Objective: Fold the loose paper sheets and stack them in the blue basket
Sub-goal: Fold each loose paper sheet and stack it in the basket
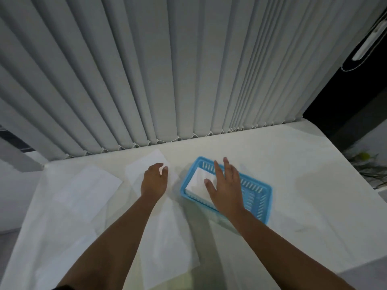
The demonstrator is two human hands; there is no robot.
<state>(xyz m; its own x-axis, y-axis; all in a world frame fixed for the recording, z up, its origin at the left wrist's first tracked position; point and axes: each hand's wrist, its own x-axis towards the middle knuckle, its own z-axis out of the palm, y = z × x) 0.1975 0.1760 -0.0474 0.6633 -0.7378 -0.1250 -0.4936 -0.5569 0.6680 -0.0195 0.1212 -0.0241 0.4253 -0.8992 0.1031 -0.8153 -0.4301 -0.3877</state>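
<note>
Head view: a white table runs up to a wall of pale vertical blinds at 12 o'clock. The blue basket sits on the table at about 1 o'clock from the person, turned at a slant. A folded sheet lies inside it, at the basket's 10 o'clock end.

The right hand is spread palm down over the basket, its grip wide open with straight, splayed fingers holding nothing. Its thumb is over the folded sheet, but I cannot tell whether the hand touches the paper or is just above it.

The left hand is at 9 o'clock of the basket, close beside it, over the far sheet, which lies flat on the table. Its fingers curl downward with the thumb apart from them; whether this grip has hold of the paper I cannot tell.

The left sheet lies flat at 9 o'clock of that hand, apart from it. The near sheet lies at 6 o'clock, between the two forearms.
</note>
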